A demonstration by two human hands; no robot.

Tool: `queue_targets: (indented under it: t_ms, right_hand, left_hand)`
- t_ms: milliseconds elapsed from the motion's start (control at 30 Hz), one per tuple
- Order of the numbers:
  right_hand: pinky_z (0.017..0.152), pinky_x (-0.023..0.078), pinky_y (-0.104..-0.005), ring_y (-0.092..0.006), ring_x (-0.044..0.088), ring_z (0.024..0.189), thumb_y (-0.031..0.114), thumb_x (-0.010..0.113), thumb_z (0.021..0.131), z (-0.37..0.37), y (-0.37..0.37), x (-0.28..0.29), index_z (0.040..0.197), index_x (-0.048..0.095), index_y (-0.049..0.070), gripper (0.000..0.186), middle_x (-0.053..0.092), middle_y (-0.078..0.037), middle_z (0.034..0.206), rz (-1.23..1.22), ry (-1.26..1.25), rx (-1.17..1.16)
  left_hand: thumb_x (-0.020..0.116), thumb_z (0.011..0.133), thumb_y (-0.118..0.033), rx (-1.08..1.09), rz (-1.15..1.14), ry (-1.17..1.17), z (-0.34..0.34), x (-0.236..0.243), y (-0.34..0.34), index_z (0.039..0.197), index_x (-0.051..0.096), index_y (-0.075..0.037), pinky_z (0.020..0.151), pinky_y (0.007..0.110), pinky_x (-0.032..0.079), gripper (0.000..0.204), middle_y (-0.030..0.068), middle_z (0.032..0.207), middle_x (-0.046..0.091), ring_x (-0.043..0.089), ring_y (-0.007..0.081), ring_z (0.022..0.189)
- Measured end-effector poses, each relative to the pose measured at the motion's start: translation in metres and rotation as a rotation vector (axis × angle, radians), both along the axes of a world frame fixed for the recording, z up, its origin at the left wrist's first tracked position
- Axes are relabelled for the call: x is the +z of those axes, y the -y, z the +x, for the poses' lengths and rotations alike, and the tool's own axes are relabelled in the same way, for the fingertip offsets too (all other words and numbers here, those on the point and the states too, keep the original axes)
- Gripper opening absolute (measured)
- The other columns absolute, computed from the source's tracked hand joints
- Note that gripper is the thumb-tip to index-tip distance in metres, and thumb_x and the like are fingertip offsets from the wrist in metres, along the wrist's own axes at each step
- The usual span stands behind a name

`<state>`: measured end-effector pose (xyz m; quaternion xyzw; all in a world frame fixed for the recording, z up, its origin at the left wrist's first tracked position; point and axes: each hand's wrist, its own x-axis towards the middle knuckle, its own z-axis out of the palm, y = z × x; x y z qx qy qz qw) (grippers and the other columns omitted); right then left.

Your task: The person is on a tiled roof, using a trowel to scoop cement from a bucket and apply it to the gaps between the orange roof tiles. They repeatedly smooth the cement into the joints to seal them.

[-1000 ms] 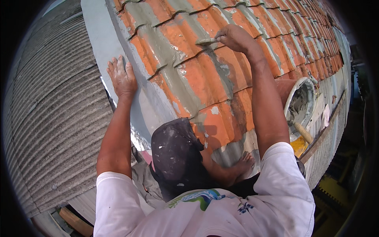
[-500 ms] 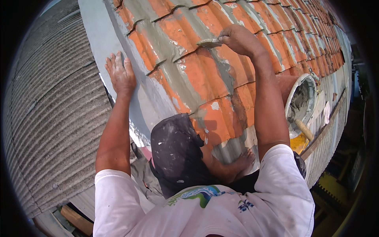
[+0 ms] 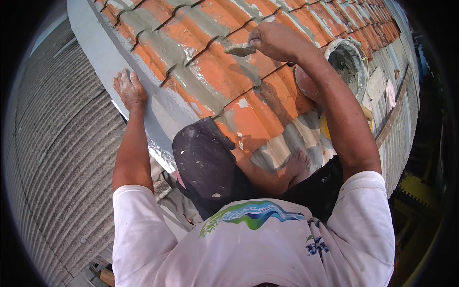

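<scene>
My right hand (image 3: 276, 41) grips a small trowel (image 3: 240, 49) by its handle, fingers closed. Grey mortar coats the blade, which is held over the orange roof tiles (image 3: 224, 67). Wet grey mortar (image 3: 193, 83) fills several channels between the tile rows. On the left, my left hand (image 3: 129, 91) lies with fingers stretched out on the grey-painted ledge (image 3: 100, 43) beside the tiles and holds nothing. A mortar-smeared bucket (image 3: 348, 67) stands right of my right forearm with grey mortar inside, partly hidden by that arm.
Corrugated grey sheets (image 3: 62, 143) slope away beyond the ledge on the left. My bent knee (image 3: 201, 153) and bare foot (image 3: 297, 165) are close to the lower tile edge. A wooden strip (image 3: 394, 107) runs along the right roof side, where the edge drops to a dark area.
The view has shifted, so tiles and bucket appear higher in it. My right hand has brought the trowel slightly nearer to me over the tiles. My left hand stays on the ledge.
</scene>
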<state>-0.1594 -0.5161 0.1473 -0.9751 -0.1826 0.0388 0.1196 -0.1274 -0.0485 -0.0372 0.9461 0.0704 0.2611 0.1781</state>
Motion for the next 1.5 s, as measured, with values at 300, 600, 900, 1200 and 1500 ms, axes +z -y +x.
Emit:
queue_targets:
  t_ms: [300, 600, 900, 1200, 1500]
  right_hand:
    - [0.064, 0.047, -0.0326, -0.0129, 0.056, 0.065, 0.031, 0.065, 0.108, -0.281, 0.231, 0.185, 0.1, 0.077, 0.003, 0.031, 0.063, -0.005, 0.072, 0.069, 0.281, -0.656]
    - [0.083, 0.058, -0.0533, -0.0443, 0.075, 0.091, 0.022, 0.065, 0.095, -0.308, 0.328, -0.089, 0.098, 0.078, 0.0, 0.026, 0.077, -0.027, 0.098, -0.22, -0.141, -0.802]
    - [0.085, 0.059, -0.0571, -0.045, 0.075, 0.092, 0.023, 0.06, 0.096, -0.313, 0.332, -0.14, 0.1, 0.074, 0.003, 0.025, 0.076, -0.026, 0.095, -0.248, -0.092, -0.785]
    - [0.077, 0.051, -0.0466, -0.0318, 0.067, 0.076, 0.034, 0.059, 0.106, -0.363, 0.328, 0.016, 0.093, 0.068, -0.003, 0.041, 0.068, -0.02, 0.081, 0.023, 0.287, -1.231]
    - [0.08, 0.049, -0.0286, -0.0113, 0.057, 0.08, 0.026, 0.071, 0.103, -0.233, 0.132, 0.116, 0.114, 0.075, -0.003, 0.031, 0.064, -0.003, 0.084, 0.508, 0.467, -0.551]
  left_hand:
    - [0.052, 0.108, -0.052, -0.163, 0.557, -0.178, 0.024, -0.012, -0.055, 0.162, 0.047, -0.003, 0.132, 0.052, 0.02, 0.073, 0.0243, 0.169, 0.041, 0.031, 0.0471, 0.159]
    - [0.073, 0.097, -0.041, 0.107, -0.307, -0.125, -0.079, 0.002, -0.004, 0.157, 0.047, 0.009, 0.113, 0.046, 0.048, 0.082, 0.0327, 0.152, 0.056, 0.061, 0.0439, 0.133]
    - [0.071, 0.097, -0.043, 0.218, -0.526, -0.201, -0.15, -0.01, 0.0, 0.16, 0.032, 0.017, 0.108, 0.044, 0.052, 0.095, 0.0281, 0.143, 0.065, 0.067, 0.0371, 0.129]
    - [0.053, 0.097, -0.07, 0.799, -0.361, -0.214, -0.103, -0.037, 0.034, 0.149, 0.049, 0.008, 0.118, 0.054, 0.041, 0.094, 0.0325, 0.146, 0.059, 0.057, 0.0453, 0.139]
    - [0.039, 0.103, -0.072, 0.844, -0.402, -0.204, -0.111, 0.003, 0.078, 0.147, 0.047, 0.011, 0.118, 0.051, 0.041, 0.095, 0.0329, 0.143, 0.058, 0.056, 0.0439, 0.138]
